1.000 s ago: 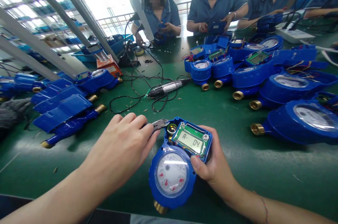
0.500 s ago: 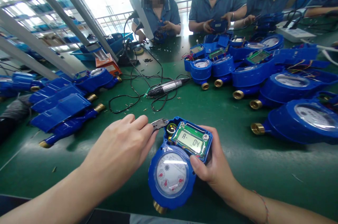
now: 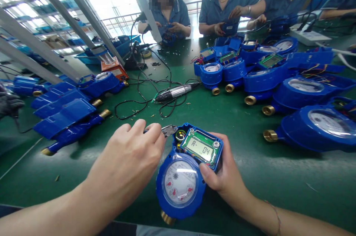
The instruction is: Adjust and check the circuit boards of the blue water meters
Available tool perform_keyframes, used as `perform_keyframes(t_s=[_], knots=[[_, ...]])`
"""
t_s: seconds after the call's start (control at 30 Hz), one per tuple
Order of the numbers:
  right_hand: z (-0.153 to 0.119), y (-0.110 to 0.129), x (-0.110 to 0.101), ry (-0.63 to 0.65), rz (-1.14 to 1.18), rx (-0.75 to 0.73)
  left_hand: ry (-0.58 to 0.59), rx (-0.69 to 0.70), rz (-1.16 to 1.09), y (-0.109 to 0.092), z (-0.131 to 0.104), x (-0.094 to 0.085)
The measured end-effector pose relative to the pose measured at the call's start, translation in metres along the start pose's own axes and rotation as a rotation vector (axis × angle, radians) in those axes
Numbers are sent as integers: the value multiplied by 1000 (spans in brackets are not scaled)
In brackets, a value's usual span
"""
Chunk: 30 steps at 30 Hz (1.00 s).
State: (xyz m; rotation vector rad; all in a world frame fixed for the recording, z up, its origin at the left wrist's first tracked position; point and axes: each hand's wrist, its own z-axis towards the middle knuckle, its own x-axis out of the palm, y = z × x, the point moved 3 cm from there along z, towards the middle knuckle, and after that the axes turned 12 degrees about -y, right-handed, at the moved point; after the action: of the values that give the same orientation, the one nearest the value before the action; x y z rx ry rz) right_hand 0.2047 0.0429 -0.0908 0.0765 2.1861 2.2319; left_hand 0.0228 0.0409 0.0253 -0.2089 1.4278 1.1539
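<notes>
Left hand [image 3: 130, 158]: you grip pliers [image 3: 169, 130]; a slip could scratch the circuit board [image 3: 205, 139].
Right hand [image 3: 222, 173]: you clasp the meter [image 3: 180, 184]; slackening could let it twist.

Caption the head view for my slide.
Left hand holds pliers at an open blue meter held in the right hand.

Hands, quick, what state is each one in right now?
Left hand: closed, holding pliers.
Right hand: closed around the display housing of a blue meter, holding it.
</notes>
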Motion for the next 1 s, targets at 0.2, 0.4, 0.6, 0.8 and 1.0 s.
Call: perform_keyframes(t_s=[0.2, 0.4, 0.6, 0.8, 1.0], knots=[[1, 1, -1, -1, -19, 9, -39, 39, 90, -4, 3, -6], [1, -1, -1, 7, -13, 9, -40, 68, 185, -9, 6, -10], [0, -2, -1, 0, -30, -20, -18, 48, 111, -3, 6, -9], [7, 0, -1, 48, -10, -33, 14, -323, -218, 44, -11, 37], [25, -1, 2, 173, 136, -6, 116, -401, -356, 60, -31, 137]])
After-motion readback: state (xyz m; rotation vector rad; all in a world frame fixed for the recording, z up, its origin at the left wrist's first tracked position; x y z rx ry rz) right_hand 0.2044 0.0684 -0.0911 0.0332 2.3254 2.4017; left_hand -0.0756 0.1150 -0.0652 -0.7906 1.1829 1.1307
